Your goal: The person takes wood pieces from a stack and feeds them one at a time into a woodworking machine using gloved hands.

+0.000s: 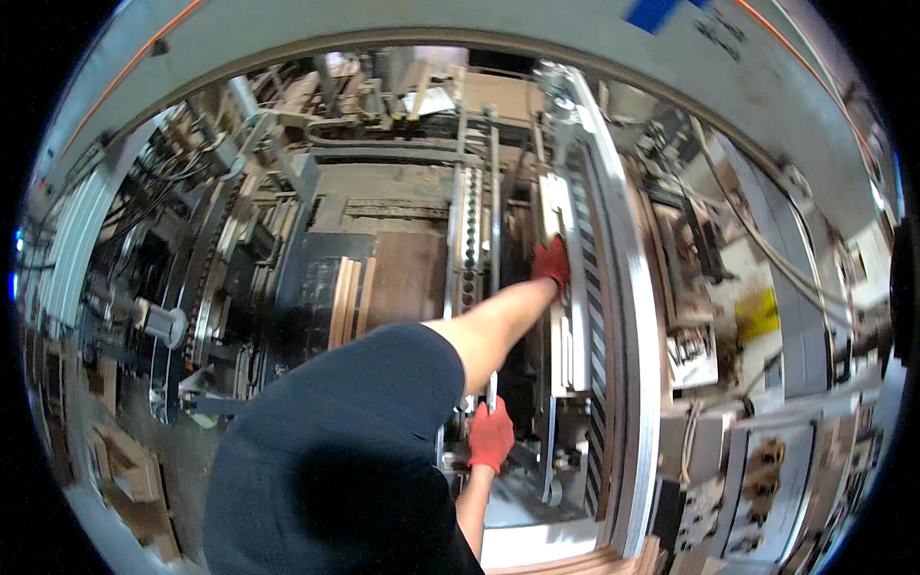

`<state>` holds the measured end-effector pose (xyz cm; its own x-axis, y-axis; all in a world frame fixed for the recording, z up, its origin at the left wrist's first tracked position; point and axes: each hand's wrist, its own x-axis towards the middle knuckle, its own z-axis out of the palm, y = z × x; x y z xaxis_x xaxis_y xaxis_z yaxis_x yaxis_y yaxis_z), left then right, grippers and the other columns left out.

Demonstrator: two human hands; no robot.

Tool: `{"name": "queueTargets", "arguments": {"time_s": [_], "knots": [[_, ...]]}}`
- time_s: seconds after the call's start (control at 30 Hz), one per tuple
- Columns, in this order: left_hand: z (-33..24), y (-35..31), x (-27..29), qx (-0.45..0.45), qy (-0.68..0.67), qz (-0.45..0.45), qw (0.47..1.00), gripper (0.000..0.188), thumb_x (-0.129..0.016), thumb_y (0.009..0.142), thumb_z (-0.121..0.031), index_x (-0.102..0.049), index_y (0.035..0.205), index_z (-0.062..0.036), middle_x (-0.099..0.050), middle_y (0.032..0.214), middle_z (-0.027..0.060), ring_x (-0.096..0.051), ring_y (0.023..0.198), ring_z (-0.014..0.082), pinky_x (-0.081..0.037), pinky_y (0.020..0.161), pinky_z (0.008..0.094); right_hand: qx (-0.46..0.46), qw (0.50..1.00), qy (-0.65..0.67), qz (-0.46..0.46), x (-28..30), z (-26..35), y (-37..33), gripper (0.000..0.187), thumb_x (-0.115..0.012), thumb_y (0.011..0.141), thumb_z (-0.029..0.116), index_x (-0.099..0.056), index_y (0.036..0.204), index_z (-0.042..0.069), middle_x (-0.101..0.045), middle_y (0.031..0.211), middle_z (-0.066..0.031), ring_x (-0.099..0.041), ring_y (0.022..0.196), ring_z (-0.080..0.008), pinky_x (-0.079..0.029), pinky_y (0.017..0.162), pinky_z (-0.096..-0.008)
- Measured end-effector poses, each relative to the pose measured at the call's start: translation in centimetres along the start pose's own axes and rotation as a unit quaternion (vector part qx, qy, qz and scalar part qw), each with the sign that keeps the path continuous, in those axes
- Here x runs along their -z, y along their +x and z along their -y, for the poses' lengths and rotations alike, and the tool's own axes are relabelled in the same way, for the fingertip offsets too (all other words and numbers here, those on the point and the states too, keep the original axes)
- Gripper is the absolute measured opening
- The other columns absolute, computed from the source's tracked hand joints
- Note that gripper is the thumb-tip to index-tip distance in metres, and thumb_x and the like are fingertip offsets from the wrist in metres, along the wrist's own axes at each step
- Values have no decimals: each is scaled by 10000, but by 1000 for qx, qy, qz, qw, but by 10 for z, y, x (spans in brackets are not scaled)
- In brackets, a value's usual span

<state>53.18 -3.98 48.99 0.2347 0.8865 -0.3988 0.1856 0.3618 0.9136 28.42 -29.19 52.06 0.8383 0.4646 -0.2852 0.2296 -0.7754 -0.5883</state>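
Observation:
My left hand (550, 263), in a red glove, reaches forward across the machine and touches the long pale strips (562, 345) lying lengthwise beside a striped rail (592, 287). Its fingers are smeared, so their hold on the strips cannot be made out. Closer to me, my right hand (491, 437), also red-gloved, is closed around the near end of a narrow metal bar (494, 259). A perforated metal rail (470, 230) runs just left of that bar. My dark sleeve and left arm hide part of the machine bed.
Wooden strips (347, 297) lie on the bed to the left. A bright metal beam (640, 345) runs along the right side. Overhead, a grey machine frame (460, 21) spans the view. Wooden boards (585, 563) are at the front edge, and hoses hang at right.

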Motion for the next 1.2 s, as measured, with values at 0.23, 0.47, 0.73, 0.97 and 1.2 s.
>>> {"name": "queueTargets", "arguments": {"time_s": [0.23, 0.47, 0.73, 0.97, 1.2], "knots": [[5, -15, -9, 57, 29, 16, 998, 768, -365, 970, -601, -366, 1469, -17, -499, 1394, 288, -481, 1275, 475, -399, 1046, 513, -4, 999, -20, -33, 0, -2, -4, 245, -579, 890, 277, -628, 948, 44, -676, 880, -216, -647, 856, -436, -496, 720, -530], [-4, -8, 2, 36, -23, 24, 999, 664, -406, 994, -525, -437, 1359, 29, -529, 1347, 296, -495, 1246, 476, -401, 1007, 506, -16, 998, -54, -19, -2, 1, -1, 312, -584, 896, 317, -649, 1126, 116, -699, 964, -194, -663, 898, -410, -520, 775, -512], [1, -13, -11, 46, -5, 50, 998, 584, -437, 985, -475, -417, 1376, -41, -522, 1370, 255, -522, 1212, 439, -422, 991, 473, -5, 996, -58, -65, -10, -10, -6, 258, -608, 884, 335, -655, 1046, 139, -693, 920, -181, -650, 886, -418, -522, 754, -518], [24, 33, 42, 103, -74, 332, 935, 760, -531, 923, -573, -254, 1502, -166, -546, 1338, 176, -558, 1118, 385, -468, 924, 514, -2, 995, -83, -59, 0, 2, -1, 294, -565, 895, 379, -623, 984, 105, -681, 927, -186, -642, 921, -396, -503, 757, -509], [16, -59, 252, 139, -177, 474, 851, 191, -578, 983, -331, -566, 1001, -141, -616, 830, 35, -610, 700, 181, -492, 590, 314, 40, 903, 147, -402, 5, 7, 0, 235, -651, 912, 277, -591, 975, 60, -625, 943, -114, -617, 936, -292, -497, 817, -389]]}}
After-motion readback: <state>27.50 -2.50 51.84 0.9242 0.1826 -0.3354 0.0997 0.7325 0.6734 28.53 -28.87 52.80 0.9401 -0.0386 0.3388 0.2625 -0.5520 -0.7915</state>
